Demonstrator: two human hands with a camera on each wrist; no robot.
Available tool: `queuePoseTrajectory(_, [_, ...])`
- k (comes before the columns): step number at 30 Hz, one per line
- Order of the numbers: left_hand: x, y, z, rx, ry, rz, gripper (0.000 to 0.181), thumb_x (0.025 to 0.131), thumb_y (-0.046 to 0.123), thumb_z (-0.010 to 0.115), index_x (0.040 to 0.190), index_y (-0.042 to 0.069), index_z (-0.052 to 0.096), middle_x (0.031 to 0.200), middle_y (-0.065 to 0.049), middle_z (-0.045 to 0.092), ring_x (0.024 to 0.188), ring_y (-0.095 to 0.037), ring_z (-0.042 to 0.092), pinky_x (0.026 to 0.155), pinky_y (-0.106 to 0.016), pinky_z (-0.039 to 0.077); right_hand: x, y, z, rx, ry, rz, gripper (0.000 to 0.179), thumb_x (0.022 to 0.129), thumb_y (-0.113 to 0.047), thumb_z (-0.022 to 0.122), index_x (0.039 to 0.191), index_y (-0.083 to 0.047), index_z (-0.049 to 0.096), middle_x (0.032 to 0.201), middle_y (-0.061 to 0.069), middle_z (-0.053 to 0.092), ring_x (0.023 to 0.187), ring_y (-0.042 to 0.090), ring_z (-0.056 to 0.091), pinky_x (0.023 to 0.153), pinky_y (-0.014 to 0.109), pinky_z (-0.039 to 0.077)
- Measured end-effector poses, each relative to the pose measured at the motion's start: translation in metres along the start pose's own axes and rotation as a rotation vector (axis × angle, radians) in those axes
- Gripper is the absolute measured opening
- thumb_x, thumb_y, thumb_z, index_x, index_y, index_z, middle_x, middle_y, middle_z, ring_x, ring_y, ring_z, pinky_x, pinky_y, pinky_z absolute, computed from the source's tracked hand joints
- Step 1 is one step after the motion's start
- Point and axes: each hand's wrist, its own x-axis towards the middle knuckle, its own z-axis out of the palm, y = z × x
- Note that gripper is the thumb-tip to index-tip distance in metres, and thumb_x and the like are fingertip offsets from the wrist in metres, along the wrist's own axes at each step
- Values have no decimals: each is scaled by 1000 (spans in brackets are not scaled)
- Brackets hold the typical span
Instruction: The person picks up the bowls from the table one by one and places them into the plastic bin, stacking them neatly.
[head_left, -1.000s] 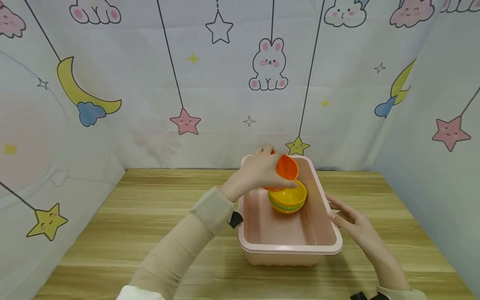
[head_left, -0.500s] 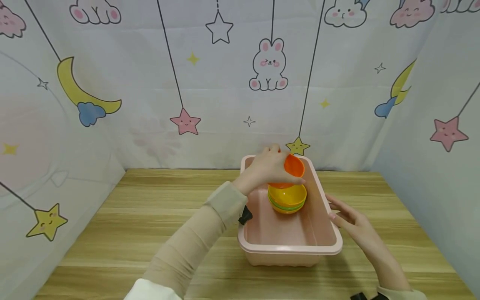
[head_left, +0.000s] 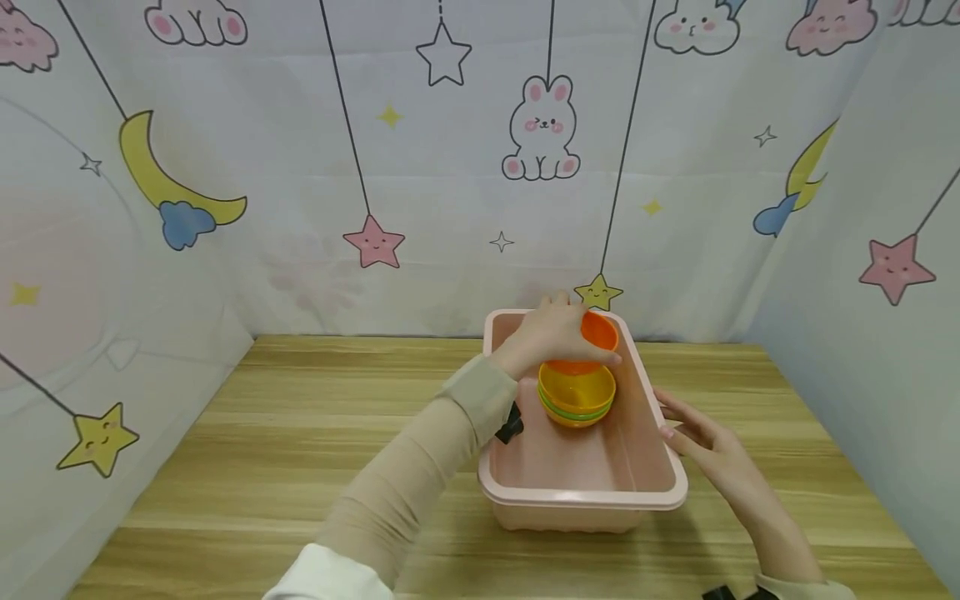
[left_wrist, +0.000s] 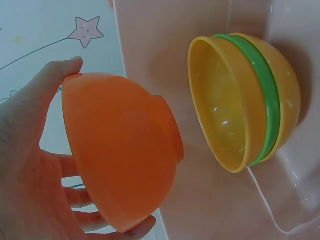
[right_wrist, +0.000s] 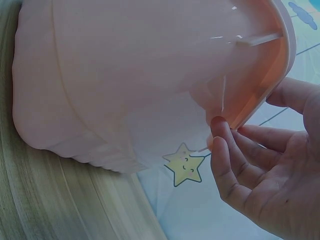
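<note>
An orange bowl [left_wrist: 120, 150] is held tilted by its rim in my left hand [head_left: 551, 337], thumb at one side and fingers at the other. Below it, inside the pink plastic basin [head_left: 585, 498], sits a nested stack: a yellow bowl [head_left: 577, 387] on top, a green bowl [left_wrist: 272, 105] in the middle, and another yellow bowl [left_wrist: 290, 95] underneath. The left wrist view shows a gap between the orange bowl and the stack. My right hand [head_left: 708, 442] grips the basin's right rim, with the thumb at the edge and fingers curled beneath it.
The basin stands on a wood-grain table [head_left: 315, 450]. A white curtain [head_left: 450, 183] printed with stars, moons and a rabbit hangs behind and at both sides. Black wrist-camera parts [head_left: 510, 423] show at the left cuff.
My left hand has carried the orange bowl slightly to the right over the basin. The right hand stays on the rim, and the stack has not moved. The head view shifts slightly.
</note>
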Motion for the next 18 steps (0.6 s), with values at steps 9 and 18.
queuePoseTrajectory(9, [10, 2, 11, 35, -14, -19, 93, 71, 77, 62, 140, 17, 48, 132, -6, 48, 112, -22, 47, 93, -38, 49, 0, 1, -1, -5, -5, -9, 52, 100, -24, 51, 149, -15, 36, 130, -8, 55, 104, -7, 59, 85, 17, 50])
queuePoseTrajectory(18, [15, 1, 17, -11, -14, -32, 84, 72, 70, 66, 132, 13, 54, 130, -7, 48, 113, -22, 47, 94, -40, 49, -1, 1, -1, -12, -4, -1, 52, 100, -25, 50, 149, -15, 36, 130, -8, 55, 104, -7, 59, 85, 18, 50])
